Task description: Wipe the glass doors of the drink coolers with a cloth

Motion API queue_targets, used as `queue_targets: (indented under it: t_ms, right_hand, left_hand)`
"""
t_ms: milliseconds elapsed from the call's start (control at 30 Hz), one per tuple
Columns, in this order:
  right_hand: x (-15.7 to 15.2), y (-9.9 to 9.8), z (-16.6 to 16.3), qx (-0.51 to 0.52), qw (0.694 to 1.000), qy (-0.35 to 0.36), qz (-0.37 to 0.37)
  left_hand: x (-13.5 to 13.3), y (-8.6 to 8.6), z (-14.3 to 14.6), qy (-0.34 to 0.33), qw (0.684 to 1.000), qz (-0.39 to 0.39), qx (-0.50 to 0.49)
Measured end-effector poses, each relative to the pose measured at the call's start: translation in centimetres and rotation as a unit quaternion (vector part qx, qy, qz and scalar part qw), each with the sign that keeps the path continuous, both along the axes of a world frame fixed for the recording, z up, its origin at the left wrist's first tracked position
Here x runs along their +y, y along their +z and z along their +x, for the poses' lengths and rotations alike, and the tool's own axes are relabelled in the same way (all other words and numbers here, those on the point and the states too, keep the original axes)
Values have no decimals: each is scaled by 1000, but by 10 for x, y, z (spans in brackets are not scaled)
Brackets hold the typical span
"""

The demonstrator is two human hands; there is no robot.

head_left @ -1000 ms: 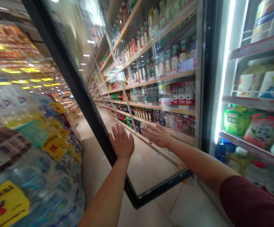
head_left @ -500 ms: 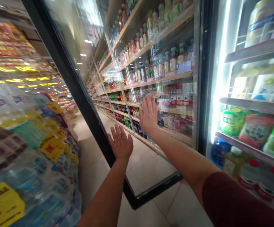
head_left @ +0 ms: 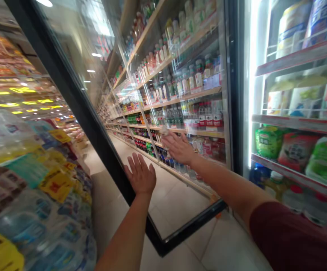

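Observation:
A cooler's glass door (head_left: 180,195) with a black frame (head_left: 76,101) stands swung open in front of me. My left hand (head_left: 140,176) lies flat against the glass beside the frame's edge, fingers spread, holding nothing. My right hand (head_left: 179,148) presses on the glass further right, fingers stretched out over a small pale cloth (head_left: 165,131) that shows just past the fingertips. Through the glass I see long shelves of bottled drinks (head_left: 197,79) running down the aisle.
The lit cooler interior at the right holds green and red packs on wire shelves (head_left: 295,124). Shrink-wrapped packs of bottled water (head_left: 39,210) with yellow price tags are stacked at the left. Beige floor tiles (head_left: 225,248) lie below the door's lower corner.
My right hand swept up the glass with the cloth, then came back down and slightly left. My left hand stayed flat at the same spot by the frame.

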State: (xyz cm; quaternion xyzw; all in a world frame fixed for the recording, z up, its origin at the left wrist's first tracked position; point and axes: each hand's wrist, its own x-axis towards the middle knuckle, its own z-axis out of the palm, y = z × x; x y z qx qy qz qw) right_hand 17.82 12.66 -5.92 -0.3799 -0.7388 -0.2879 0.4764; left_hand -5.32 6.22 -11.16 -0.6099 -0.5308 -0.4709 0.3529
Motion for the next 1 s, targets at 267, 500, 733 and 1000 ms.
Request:
queue_targets:
  t_ms: [267,500,733,1000]
  right_hand:
    - [12,-38,20,100,993,-54,1]
    - [28,-52,40,398,907,-138,-8]
    - [20,-45,30,287,953,-82,-43]
    - [33,-22,73,478,855,-182,-87]
  left_hand:
    - [4,-1,-1,10,1000,14,10]
    - [5,-1,-1,6,1000,13,3]
    - [6,1,-2,4,1000,8,-6]
    - [6,-2,-1,15,1000,21,7]
